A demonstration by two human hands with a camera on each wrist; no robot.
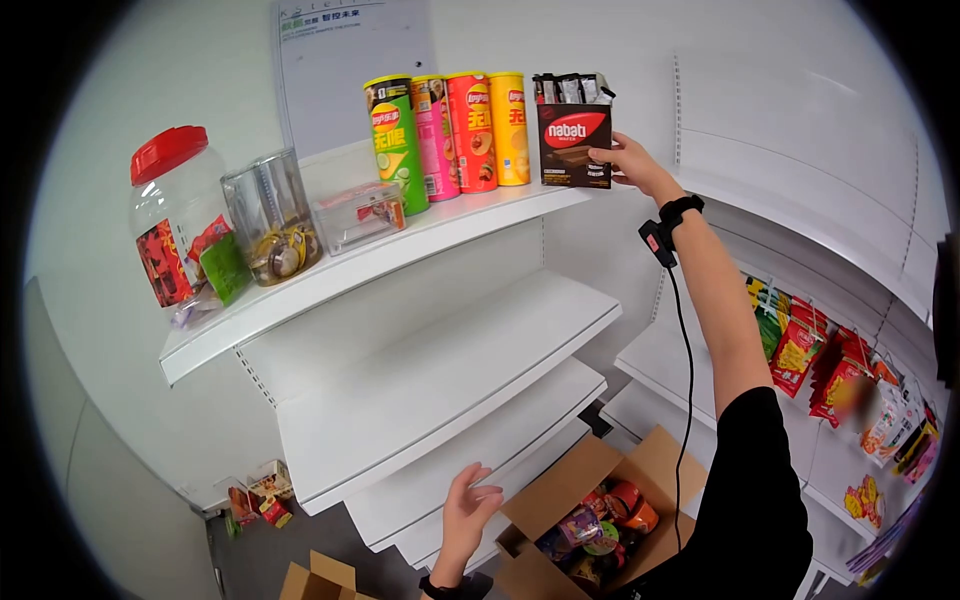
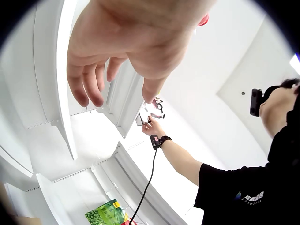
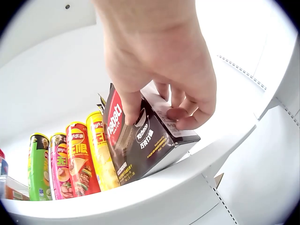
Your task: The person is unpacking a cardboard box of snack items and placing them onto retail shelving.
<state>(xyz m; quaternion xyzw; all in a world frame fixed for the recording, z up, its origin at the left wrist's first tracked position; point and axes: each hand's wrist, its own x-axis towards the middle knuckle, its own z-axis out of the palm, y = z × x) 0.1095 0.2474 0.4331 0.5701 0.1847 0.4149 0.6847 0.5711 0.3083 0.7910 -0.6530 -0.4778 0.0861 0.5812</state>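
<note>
My right hand [image 1: 636,165] grips the right side of a dark box of Nabati chocolate wafers [image 1: 574,150] at the right end of the top shelf [image 1: 470,212]. Thumb on the front and fingers on the side show in the right wrist view, where the wafer box [image 3: 140,145] stands beside the yellow chip canister [image 3: 104,150]. Several wrapped wafers poke out of its open top. Lower down, my left hand [image 1: 470,508] hangs in front of the lower shelves with loosely bent fingers and nothing in it. The left wrist view shows that left hand [image 2: 126,42] close up.
Green, pink and red chip canisters [image 1: 472,135] line the top shelf, with a clear plastic box [image 1: 360,215], a clear canister [image 1: 270,215] and a red-lidded jar [image 1: 175,200] further left. Below, a cardboard box [image 1: 560,480] holds several snack packs. Snack bags [image 1: 800,345] hang at right. A cable [image 1: 690,400] trails from my right wrist.
</note>
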